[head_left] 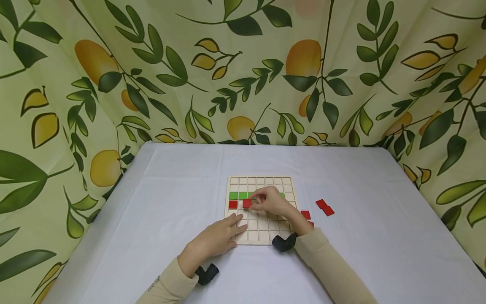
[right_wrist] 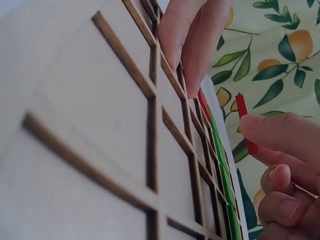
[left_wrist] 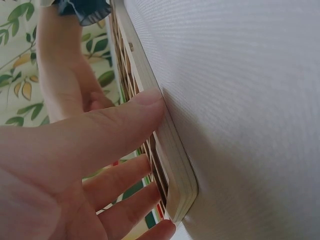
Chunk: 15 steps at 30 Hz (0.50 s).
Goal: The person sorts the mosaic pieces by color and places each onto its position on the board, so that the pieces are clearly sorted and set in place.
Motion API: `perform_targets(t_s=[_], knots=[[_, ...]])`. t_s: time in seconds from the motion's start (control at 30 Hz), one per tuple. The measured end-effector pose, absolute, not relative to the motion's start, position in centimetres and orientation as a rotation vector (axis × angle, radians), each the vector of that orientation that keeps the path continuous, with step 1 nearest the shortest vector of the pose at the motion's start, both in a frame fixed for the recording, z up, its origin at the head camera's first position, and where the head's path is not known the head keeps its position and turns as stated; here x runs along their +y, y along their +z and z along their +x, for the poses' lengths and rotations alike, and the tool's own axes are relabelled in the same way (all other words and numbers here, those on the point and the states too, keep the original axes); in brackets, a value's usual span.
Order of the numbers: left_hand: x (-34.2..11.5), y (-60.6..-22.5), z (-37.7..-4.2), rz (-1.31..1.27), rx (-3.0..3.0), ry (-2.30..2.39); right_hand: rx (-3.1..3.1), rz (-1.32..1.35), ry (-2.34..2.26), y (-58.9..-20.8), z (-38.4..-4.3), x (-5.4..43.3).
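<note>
I've got the right hand (head_left: 271,200) up over the wooden grid board (head_left: 252,236), its thumb and fingertips pinching a red tile (head_left: 247,204). The right wrist view catches that tile edge-on, clear of the board and tilted. And look at the lineup: from the head view it sits across the second and third columns, just near of the green tiles (head_left: 243,196) and right of the seated red tile (head_left: 233,204). Let go there at a slant and, I reckon, it could perch on a divider rather than drop flat into one cell.

Down at the near left, the left hand (head_left: 216,236) has its fingers extended over the board, thumb against the edge. That looks like steadying to me; a hard shove from that thumb could slide the whole board on the white-clothed table (head_left: 182,177).

Careful with the right forearm too! One loose red tile (head_left: 305,215) lies just beside it, another is partly hidden by it, so a low sweep could scatter both. The touching red pair (head_left: 325,207) farther right looks safer. My other worry: those knuckles lie close over the green row, and a dip could nudge it.
</note>
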<state>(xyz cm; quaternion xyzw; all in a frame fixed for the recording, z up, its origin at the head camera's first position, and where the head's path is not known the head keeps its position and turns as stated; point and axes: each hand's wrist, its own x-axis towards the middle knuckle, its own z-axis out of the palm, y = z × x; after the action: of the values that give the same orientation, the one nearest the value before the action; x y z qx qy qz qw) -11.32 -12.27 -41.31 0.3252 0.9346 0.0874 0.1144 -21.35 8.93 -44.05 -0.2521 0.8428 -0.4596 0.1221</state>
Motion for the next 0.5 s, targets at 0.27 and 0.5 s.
perform_targets(t_s=[0.27, 0.5], knots=[[-12.25, -41.31, -11.29, 0.953, 2.741, 0.256, 2.477, -0.723, -1.302, -44.15, -21.48, 8.43], [-12.23, -41.35, -11.3, 0.945, 2.737, 0.258, 2.507, -0.73, -1.254, -44.23, -21.67, 8.04]])
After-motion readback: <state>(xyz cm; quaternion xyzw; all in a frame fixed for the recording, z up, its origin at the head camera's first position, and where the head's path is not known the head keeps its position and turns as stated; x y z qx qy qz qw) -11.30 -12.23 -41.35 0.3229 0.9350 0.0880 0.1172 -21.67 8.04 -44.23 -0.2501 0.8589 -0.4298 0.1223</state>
